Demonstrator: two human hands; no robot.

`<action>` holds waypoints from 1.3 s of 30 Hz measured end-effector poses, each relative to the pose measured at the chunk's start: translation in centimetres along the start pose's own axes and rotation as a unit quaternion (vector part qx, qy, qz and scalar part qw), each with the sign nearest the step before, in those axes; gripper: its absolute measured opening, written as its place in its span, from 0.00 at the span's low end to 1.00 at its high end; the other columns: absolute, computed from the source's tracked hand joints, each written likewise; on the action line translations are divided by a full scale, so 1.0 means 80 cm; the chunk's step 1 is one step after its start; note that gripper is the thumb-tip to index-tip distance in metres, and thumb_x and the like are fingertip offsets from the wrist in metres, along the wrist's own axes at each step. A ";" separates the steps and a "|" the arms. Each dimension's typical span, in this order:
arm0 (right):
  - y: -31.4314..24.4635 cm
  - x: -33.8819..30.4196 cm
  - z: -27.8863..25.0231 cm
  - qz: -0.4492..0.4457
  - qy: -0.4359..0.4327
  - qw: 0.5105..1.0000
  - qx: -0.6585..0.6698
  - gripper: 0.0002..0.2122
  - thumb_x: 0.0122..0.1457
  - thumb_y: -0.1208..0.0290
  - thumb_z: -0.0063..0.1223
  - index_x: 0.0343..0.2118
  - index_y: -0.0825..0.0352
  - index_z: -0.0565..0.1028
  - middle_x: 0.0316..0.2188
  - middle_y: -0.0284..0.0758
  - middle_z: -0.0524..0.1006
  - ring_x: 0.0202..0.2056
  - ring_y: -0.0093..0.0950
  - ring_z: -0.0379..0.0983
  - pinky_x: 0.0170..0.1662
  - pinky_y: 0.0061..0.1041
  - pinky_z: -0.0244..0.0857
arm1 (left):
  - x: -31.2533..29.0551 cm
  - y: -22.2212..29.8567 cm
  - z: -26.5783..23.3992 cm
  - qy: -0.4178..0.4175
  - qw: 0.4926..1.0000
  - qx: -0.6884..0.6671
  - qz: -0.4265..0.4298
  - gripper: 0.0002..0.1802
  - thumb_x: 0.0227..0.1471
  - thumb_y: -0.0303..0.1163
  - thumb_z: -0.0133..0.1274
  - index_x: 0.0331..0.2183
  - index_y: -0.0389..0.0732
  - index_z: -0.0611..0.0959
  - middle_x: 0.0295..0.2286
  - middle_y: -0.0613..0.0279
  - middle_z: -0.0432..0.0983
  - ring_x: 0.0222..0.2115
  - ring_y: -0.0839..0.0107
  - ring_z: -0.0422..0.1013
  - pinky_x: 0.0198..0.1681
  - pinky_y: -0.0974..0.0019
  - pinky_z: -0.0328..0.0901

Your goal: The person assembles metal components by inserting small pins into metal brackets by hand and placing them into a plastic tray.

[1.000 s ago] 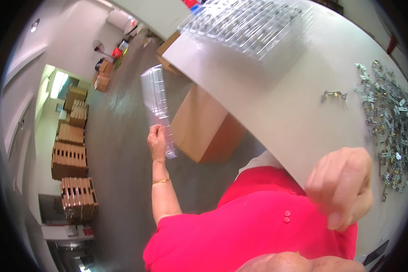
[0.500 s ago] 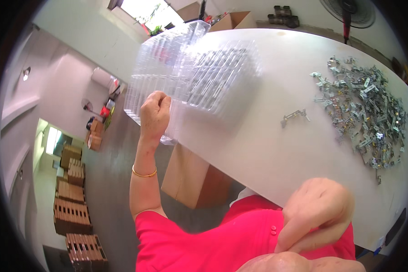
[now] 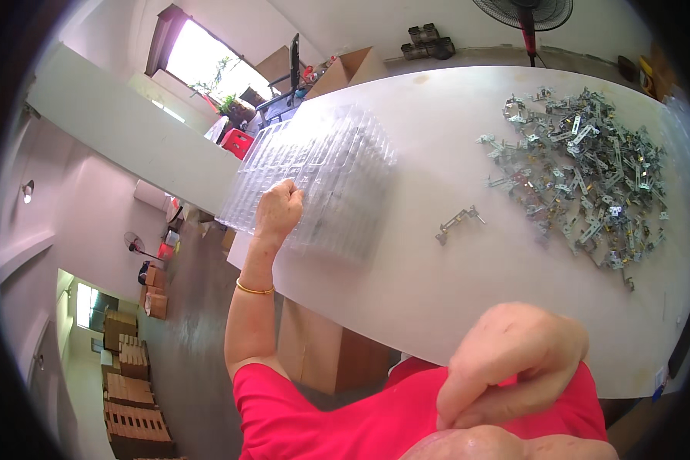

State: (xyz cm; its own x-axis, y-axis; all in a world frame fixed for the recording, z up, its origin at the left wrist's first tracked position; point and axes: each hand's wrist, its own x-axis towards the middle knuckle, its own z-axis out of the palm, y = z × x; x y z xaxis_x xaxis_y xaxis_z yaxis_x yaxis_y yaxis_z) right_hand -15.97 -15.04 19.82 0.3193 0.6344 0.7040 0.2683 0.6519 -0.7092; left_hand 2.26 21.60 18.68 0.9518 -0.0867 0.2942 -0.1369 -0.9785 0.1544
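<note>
My left hand is closed at the near edge of a clear plastic compartment tray. This tray lies over a stack of similar clear trays on the left of the white table; glare hides where one ends and another begins. My right hand is bent in close to my chest, with its fingers curled and pressed together near the red shirt. Whatever may be in that pinch cannot be seen. One small metal bracket-like part lies alone on the table, between the trays and a large heap of similar metal parts.
The white table has a curved-looking edge in front of me. A cardboard box stands below it. Beyond the far edge are an open carton and a standing fan. Stacked brown cartons line the floor at far left.
The clear tray in my left hand has come down from a tilted, raised position left of the stack to lie over it. My right hand stays by my chest. The whole view has shifted.
</note>
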 end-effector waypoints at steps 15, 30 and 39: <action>0.016 0.006 0.004 0.043 -0.015 0.999 0.012 0.05 0.61 0.79 0.55 0.39 0.73 0.77 0.30 0.40 0.81 0.28 0.34 0.78 0.29 0.25 0.71 | 0.007 0.014 0.008 -0.032 0.999 -0.018 -0.008 0.12 0.51 0.33 0.50 0.28 0.32 0.80 0.26 0.39 0.77 0.32 0.43 0.75 0.38 0.50 0.67; 0.020 0.007 0.012 0.051 -0.027 0.998 0.007 0.05 0.61 0.78 0.55 0.38 0.71 0.77 0.29 0.38 0.80 0.27 0.33 0.78 0.29 0.25 0.70 | 0.010 0.014 0.008 -0.046 0.999 -0.019 -0.012 0.15 0.52 0.35 0.50 0.28 0.31 0.81 0.26 0.39 0.78 0.32 0.46 0.77 0.39 0.51 0.68; 0.012 0.011 -0.003 0.083 -0.051 0.995 -0.023 0.04 0.62 0.75 0.54 0.38 0.68 0.76 0.29 0.37 0.79 0.29 0.35 0.77 0.31 0.29 0.71 | 0.020 -0.067 -0.034 0.145 0.987 -0.068 0.012 0.16 0.59 0.38 0.53 0.30 0.34 0.83 0.25 0.44 0.78 0.27 0.53 0.75 0.33 0.58 0.67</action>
State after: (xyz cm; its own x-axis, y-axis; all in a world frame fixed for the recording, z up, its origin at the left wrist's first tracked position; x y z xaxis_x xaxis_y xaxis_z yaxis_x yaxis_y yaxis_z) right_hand -15.23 -13.97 19.72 0.2699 0.7723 0.5751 0.2612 0.5161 -0.8157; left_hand 3.80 27.20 20.93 0.8314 -0.0331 0.5547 -0.2133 -0.9408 0.2636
